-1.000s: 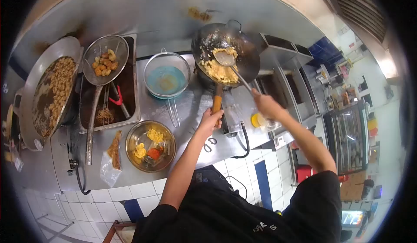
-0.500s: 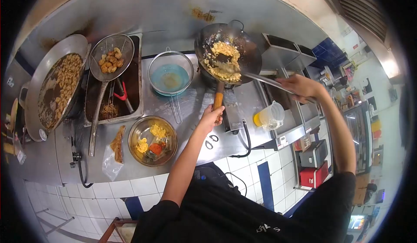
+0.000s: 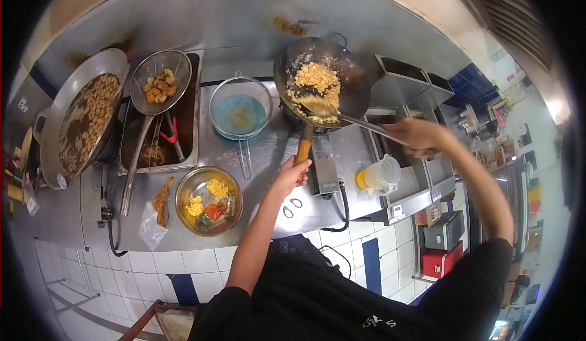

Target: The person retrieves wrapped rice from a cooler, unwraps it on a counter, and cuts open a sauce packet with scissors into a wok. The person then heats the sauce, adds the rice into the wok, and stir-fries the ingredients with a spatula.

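My left hand is closed round the wooden handle of a dark wok, which sits on a burner. In the wok lies crumbly yellow food that looks like scrambled egg or fried rice. With my right hand I grip a long-handled metal ladle. Its rounded head is down in the wok, coated with yellow bits, at the near side of the food. Below and left of the wok stands a steel bowl holding yellow heaps and a red-orange paste.
A fine sieve rests over a blue bowl. Farther left, a strainer of fried pieces lies over a fryer tray, beside a big oil pan. A plastic jug stands right; a plastic bag lies near the front edge.
The ladle's head has come up and blurred slightly, with yellow food heaped farther back in the wok. My right hand has shifted slightly down and right. My left hand keeps its grip on the handle.
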The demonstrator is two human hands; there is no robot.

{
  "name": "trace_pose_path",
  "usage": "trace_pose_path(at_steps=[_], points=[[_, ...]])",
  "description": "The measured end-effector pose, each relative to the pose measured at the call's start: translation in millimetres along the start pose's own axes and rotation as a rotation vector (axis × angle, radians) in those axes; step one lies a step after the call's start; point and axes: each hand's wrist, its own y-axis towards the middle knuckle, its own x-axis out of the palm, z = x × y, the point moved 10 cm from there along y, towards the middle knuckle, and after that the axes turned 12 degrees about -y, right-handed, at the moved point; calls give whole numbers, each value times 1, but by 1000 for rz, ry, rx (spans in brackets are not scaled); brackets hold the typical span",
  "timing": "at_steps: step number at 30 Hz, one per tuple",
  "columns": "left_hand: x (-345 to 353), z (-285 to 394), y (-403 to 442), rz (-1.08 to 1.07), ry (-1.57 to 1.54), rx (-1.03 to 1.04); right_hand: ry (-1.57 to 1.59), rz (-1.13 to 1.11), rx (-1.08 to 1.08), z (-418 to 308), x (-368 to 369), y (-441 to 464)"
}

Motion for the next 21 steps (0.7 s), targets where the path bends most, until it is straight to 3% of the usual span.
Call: trace_pose_path(at_steps=[3,6,9,11,12,15,19,21], points=[[1,-2,1,-46,-73,18,-116,163,-107,3,0,9],[3,3,-7,-4,-51,33,44,24,43,31,-52,-18],[1,-1,3,-40,-48,44,-86,-146,17,38,-65,-49],[-2,-4,2,-21,-46,94,-186,-47,-19,31,-53,-20],[-1,-2,3,-39,-61,103,-73,-36,47,20,-39,-6],[1,3,-1,-23,-104,82,32,152,-93,23,-33,31],[-1,4,-4,11,-55,94,103,-68,-65,63,-95,-20],[4,5,0,-12,-45,104,11,-164,16,51,-88,-32]])
